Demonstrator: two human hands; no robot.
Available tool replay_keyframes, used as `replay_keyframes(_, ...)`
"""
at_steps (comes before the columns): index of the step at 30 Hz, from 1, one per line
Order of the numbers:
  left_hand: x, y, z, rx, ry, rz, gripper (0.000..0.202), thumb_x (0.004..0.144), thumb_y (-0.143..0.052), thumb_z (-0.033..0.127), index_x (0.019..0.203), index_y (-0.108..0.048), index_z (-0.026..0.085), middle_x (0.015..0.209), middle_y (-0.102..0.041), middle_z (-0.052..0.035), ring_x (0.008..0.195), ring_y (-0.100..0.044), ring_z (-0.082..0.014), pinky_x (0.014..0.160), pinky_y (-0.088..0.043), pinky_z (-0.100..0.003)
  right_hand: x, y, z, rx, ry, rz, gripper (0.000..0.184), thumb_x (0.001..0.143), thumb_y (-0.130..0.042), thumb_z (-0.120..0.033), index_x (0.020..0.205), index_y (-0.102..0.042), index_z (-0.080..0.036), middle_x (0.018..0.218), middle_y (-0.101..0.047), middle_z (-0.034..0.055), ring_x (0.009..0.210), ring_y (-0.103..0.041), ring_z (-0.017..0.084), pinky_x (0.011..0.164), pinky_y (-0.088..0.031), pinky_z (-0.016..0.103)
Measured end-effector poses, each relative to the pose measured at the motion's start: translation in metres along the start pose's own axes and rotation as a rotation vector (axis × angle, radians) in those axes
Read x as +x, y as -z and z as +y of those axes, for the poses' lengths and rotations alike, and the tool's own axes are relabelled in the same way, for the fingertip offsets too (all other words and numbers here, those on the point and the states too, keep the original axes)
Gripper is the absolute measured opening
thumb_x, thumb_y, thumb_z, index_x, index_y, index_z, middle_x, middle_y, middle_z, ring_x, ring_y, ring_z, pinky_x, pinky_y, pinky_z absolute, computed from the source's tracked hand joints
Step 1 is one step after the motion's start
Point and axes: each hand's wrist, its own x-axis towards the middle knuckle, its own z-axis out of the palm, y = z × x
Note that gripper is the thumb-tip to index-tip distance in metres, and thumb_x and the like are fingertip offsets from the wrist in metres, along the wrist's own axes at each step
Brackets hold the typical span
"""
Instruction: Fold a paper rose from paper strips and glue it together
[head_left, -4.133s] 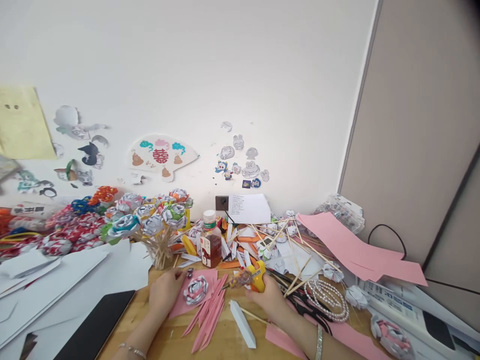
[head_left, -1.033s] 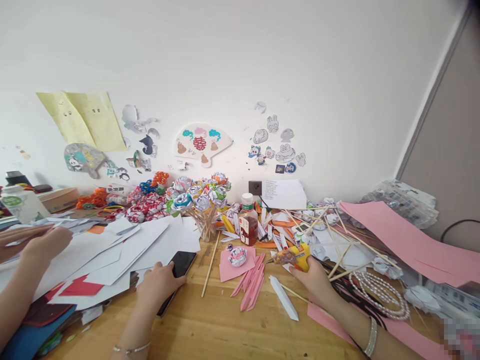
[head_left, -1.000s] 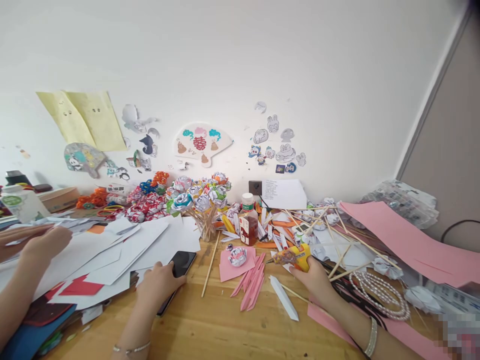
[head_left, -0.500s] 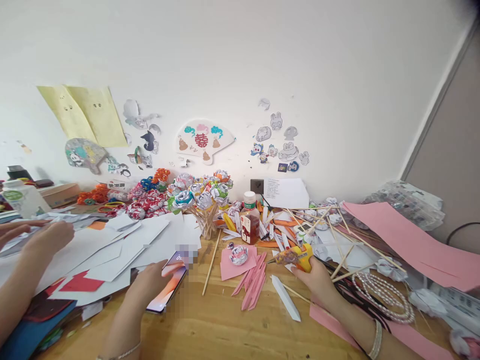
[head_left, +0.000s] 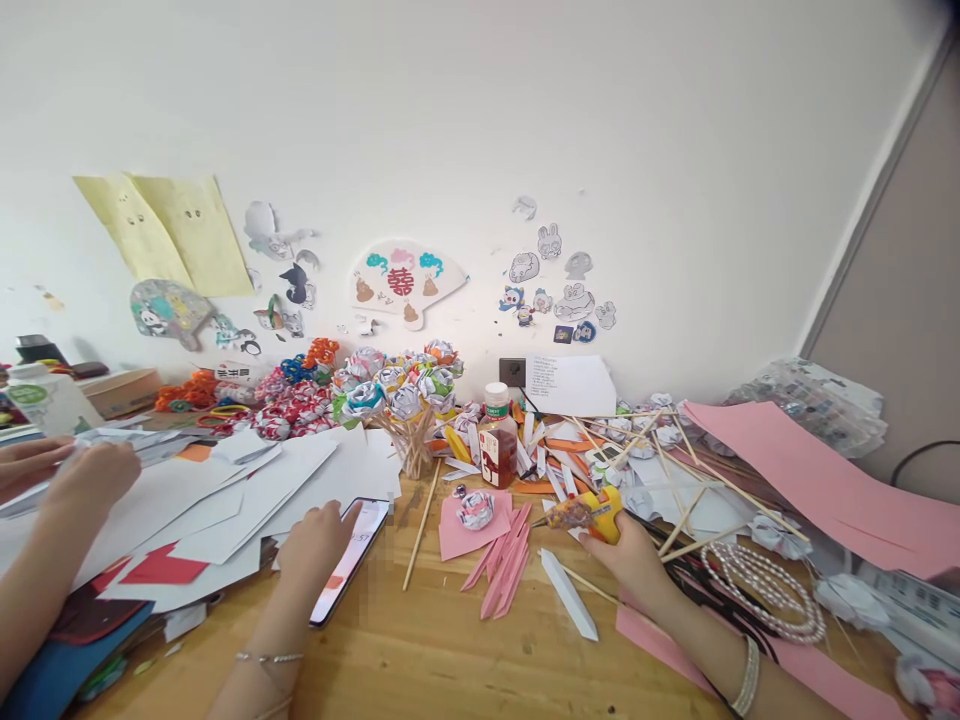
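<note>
My left hand (head_left: 315, 550) is at the left side of a smartphone (head_left: 361, 548), its fingers bent and one finger reaching over the lit screen. The hand hides the phone's left edge. My right hand (head_left: 634, 560) grips a yellow hot glue gun (head_left: 600, 514) by its handle, nozzle pointing left. Left of the nozzle, a white-and-pink paper rose (head_left: 477, 511) rests on a square of pink paper (head_left: 454, 540). Folded pink paper strips (head_left: 501, 570) lie in front of it, and a pointed white paper strip (head_left: 568, 595) lies below the glue gun.
Another person's hands (head_left: 94, 475) handle paper at the left. White sheets (head_left: 292, 475) cover that side. Behind stand a bundle of paper flowers on sticks (head_left: 412, 430) and a bottle (head_left: 497, 440). Wooden sticks (head_left: 682, 520), a bead string (head_left: 765, 600) and pink sheets (head_left: 810, 480) are at right.
The phone has shifted slightly right, and more of its screen shows. My left hand's fingers have drawn back and bent. My right hand with the glue gun has barely moved.
</note>
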Motion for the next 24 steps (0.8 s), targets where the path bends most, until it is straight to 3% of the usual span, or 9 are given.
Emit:
replay_keyframes(6,-0.01,0.018,0.004,-0.079,-0.046,0.105,0.042,0.091,-0.027,0.028,0.111,-0.06,0.013,0.105,-0.069,-0.0155,0.092,-0.066,-0.0261,0.071,-0.048,-0.033,0.003,-0.001,0.005,-0.006,0.025,0.008,0.026,0.058,-0.066,-0.038,0.073,-0.063,-0.016,0.071,-0.069,0.0048,0.068,-0.063,0.025,0.061,-0.046,0.031)
replay_keyframes(9,-0.031,0.013,0.032,-0.1,-0.209,0.098,0.034,0.091,-0.032,0.025,0.103,-0.063,0.02,0.104,-0.07,-0.0074,0.091,-0.065,-0.0186,0.077,-0.046,-0.025,0.003,0.0,0.004,-0.02,0.019,0.019,0.024,0.057,-0.066,-0.038,0.068,-0.062,-0.017,0.066,-0.068,0.0039,0.064,-0.062,0.024,0.059,-0.045,0.031)
replay_keyframes(11,-0.046,0.006,0.056,-0.096,-0.332,0.053,0.028,0.089,-0.038,0.025,0.087,-0.066,0.023,0.092,-0.073,-0.003,0.084,-0.066,-0.017,0.068,-0.045,-0.023,0.002,0.0,0.003,-0.005,0.013,0.023,0.024,0.057,-0.066,-0.038,0.067,-0.062,-0.017,0.065,-0.067,0.0035,0.064,-0.062,0.024,0.059,-0.045,0.031)
replay_keyframes(14,-0.059,-0.004,0.088,-0.067,-0.441,0.03,0.026,0.087,-0.042,0.023,0.076,-0.065,0.021,0.079,-0.073,-0.0059,0.073,-0.067,-0.0194,0.06,-0.042,-0.025,0.001,0.0,0.001,0.025,0.011,0.019,0.026,0.057,-0.066,-0.039,0.07,-0.062,-0.017,0.066,-0.068,0.0033,0.064,-0.061,0.023,0.058,-0.045,0.03)
replay_keyframes(17,-0.055,-0.005,0.11,-0.055,-0.48,0.055,0.024,0.085,-0.043,0.017,0.076,-0.065,0.017,0.074,-0.071,-0.0105,0.07,-0.067,-0.022,0.06,-0.042,-0.027,0.0,0.001,0.0,0.007,0.019,0.008,0.026,0.058,-0.065,-0.039,0.071,-0.063,-0.016,0.067,-0.068,0.0035,0.065,-0.062,0.024,0.059,-0.045,0.03)
replay_keyframes(21,-0.045,-0.006,0.126,-0.122,-0.493,0.123,0.028,0.089,-0.038,0.02,0.08,-0.064,0.016,0.08,-0.071,-0.0126,0.076,-0.067,-0.0245,0.064,-0.045,-0.031,0.0,0.002,-0.002,0.007,0.059,-0.001,0.025,0.06,-0.063,-0.037,0.074,-0.065,-0.016,0.071,-0.069,0.0036,0.068,-0.062,0.024,0.061,-0.046,0.03)
replay_keyframes(24,-0.044,-0.015,0.13,-0.217,-0.512,0.184,0.03,0.092,-0.034,0.022,0.089,-0.062,0.015,0.09,-0.069,-0.0128,0.087,-0.064,-0.0245,0.075,-0.046,-0.034,0.0,0.001,-0.001,-0.032,0.056,0.019,0.023,0.059,-0.063,-0.035,0.072,-0.065,-0.016,0.068,-0.069,0.0042,0.065,-0.062,0.024,0.059,-0.046,0.03)
